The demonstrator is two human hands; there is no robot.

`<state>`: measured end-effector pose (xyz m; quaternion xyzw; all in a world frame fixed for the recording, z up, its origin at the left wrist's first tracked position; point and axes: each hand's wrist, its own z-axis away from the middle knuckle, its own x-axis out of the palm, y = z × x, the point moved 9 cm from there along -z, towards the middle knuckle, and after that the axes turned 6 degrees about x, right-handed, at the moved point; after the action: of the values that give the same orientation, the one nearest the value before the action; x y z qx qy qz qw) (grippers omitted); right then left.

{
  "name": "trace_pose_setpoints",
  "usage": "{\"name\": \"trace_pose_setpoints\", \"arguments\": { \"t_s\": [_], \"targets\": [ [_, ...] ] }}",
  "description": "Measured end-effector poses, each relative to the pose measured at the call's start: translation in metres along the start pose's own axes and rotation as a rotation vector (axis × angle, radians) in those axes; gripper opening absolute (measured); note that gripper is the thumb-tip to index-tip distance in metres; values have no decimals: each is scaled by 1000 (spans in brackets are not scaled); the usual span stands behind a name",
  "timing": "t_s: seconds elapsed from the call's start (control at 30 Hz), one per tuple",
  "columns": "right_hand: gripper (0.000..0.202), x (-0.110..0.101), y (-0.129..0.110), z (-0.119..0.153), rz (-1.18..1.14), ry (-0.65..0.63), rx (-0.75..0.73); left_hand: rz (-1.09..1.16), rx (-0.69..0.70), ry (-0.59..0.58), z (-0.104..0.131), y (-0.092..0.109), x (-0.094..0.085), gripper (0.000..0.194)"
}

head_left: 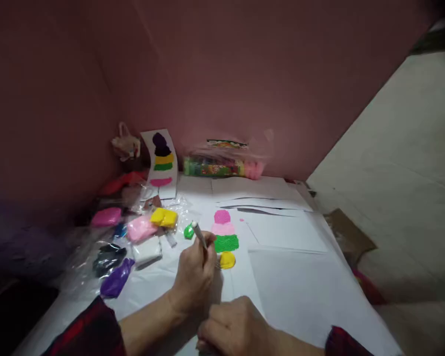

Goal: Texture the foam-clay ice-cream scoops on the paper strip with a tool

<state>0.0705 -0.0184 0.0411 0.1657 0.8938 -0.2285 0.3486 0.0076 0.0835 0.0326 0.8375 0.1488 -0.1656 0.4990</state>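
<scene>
My left hand [195, 269] is closed around a slim white pen [199, 234], whose upper end points up and away. Its fingers rest beside a green clay band [226, 243] on white paper [241, 277]. Above that band sit a light pink clay band [223, 229] and a round pink clay patch [222, 216]. A flattened yellow clay piece [228, 260] lies just below the green, right of my left hand. Nearer to me, my right hand [237, 326] is curled closed low over the table; what its fingers hold, if anything, is hidden.
Bagged clay lies at left: yellow [164, 217], light pink [141, 228], white [148, 250], black [109, 258] and purple [116, 279]. A small green lump [189, 231] is nearby. A decorated paper strip [163, 163] and a clear packet [222, 165] lean against the wall. White sheets [292, 282] cover the right side.
</scene>
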Motion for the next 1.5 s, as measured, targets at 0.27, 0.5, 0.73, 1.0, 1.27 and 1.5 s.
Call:
{"name": "trace_pose_setpoints", "arguments": {
  "t_s": [0.27, 0.5, 0.73, 1.0, 1.27, 1.5],
  "targets": [
    [46, 2, 4, 3, 14, -35, 29, -44, 70, 74, -5, 6, -7, 13],
    [44, 7, 4, 6, 38, -59, 17, 194, -43, 122, -2, -7, -5, 15],
    [51, 0, 2, 1, 36, -7, 16, 256, -123, 56, -6, -10, 6, 19],
    [45, 3, 3, 3, 39, -29, 6, 61, -82, -4, -9, -8, 8, 15],
    [49, 4, 3, 4, 34, -33, 15, -112, -16, -34, -11, -4, 4, 19],
    [48, 1, 4, 4, 36, -6, 18, -145, 29, -3, -15, -2, -1, 16]
  ]
}}
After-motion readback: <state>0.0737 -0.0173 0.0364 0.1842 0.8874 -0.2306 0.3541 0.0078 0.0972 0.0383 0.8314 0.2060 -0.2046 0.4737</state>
